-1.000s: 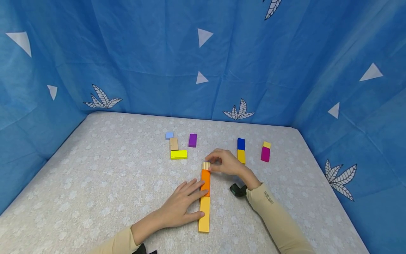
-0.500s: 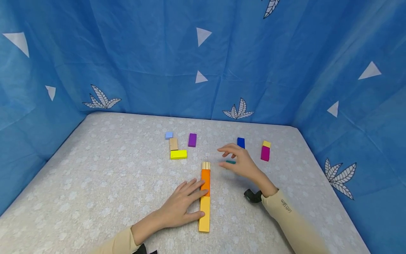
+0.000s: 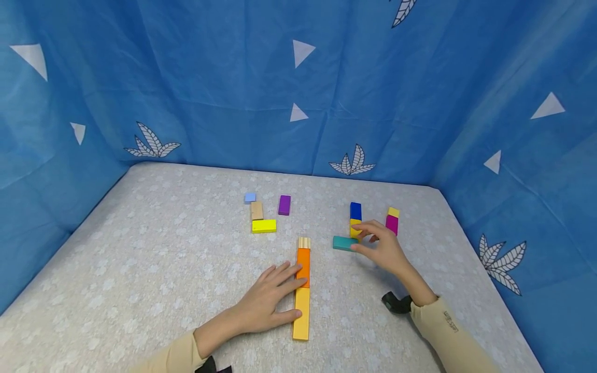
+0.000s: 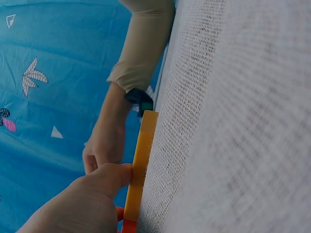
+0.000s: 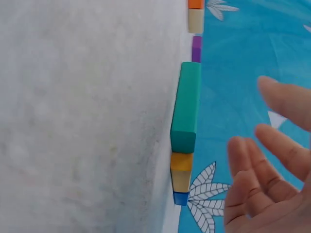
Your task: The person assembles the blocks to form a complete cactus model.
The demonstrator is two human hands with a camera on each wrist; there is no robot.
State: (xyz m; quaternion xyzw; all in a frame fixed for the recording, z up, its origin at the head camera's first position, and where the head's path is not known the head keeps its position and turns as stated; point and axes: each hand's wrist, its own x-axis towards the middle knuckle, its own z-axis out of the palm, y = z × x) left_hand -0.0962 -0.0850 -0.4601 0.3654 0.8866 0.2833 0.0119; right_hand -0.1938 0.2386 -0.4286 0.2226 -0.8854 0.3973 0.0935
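Note:
My left hand (image 3: 268, 300) lies with fingers spread along a row of blocks in the head view. Its fingertips touch the orange block (image 3: 303, 259) and its thumb touches the light-orange block (image 3: 301, 327). A small ribbed pale-wood block (image 3: 304, 243) tops the row at the far end. Over the right end of a teal block (image 3: 342, 243) hovers my right hand (image 3: 386, 248), thumb and fingers apart. The right wrist view shows that hand (image 5: 272, 179) holding nothing, beside the teal block (image 5: 186, 107). Behind the teal block are a yellow block (image 3: 354, 229) and a blue block (image 3: 356, 211).
Farther right stand a magenta block (image 3: 392, 223) and a small yellow block (image 3: 394, 212). Toward the back left are a bright-yellow block (image 3: 264, 226), a tan block (image 3: 257, 211), a light-blue block (image 3: 250, 198) and a purple block (image 3: 284, 205). Blue curtains (image 3: 224, 77) surround the patterned tablecloth (image 3: 140, 248).
My right hand has left the ribbed pale-wood block and moved right to the teal block, which now shows more fully. The left hand stays in place on the row.

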